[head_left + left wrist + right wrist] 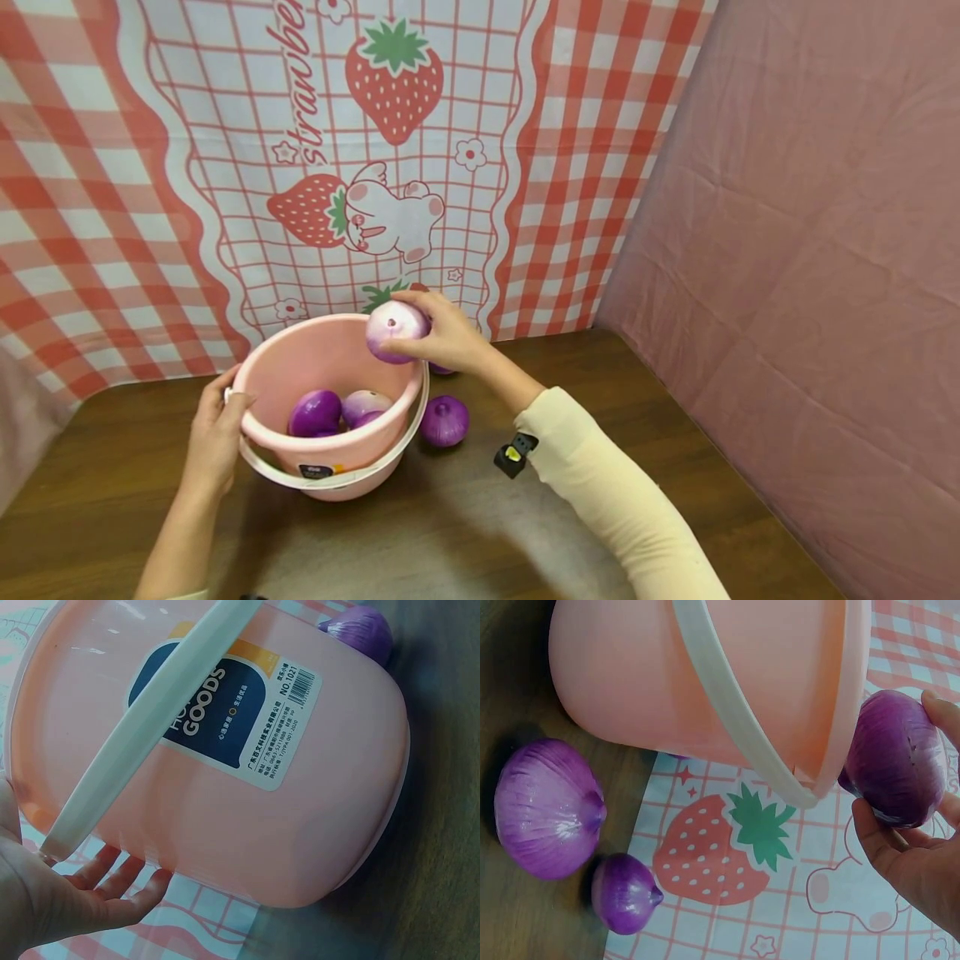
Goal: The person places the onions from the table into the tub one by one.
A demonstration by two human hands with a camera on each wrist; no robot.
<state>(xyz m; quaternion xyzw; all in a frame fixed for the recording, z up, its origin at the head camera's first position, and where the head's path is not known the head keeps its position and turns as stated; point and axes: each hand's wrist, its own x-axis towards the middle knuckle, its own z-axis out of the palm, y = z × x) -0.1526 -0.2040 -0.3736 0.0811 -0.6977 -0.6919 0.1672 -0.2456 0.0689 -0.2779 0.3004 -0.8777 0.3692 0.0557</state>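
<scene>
A pink bucket (322, 358) leans slightly on the wooden table, and my left hand (213, 437) grips its left rim with the thumb over the edge. In the left wrist view, the fingers (124, 881) lie along the bucket's side near the end of the white handle (146, 720). My right hand (453, 337) holds a purple onion (393, 325) between thumb and fingers, over the bucket's right rim. Inside the bucket lie several onions, among them a dark purple one (315, 412) and a paler one (365, 402).
On the table (570, 400), right of the bucket, sits a purple onion (446, 421), with another partly hidden behind. The right wrist view shows a larger onion (549, 808) and a smaller one (626, 894). A strawberry-print cloth (468, 108) hangs behind; a pink cloth (810, 208) hangs at right.
</scene>
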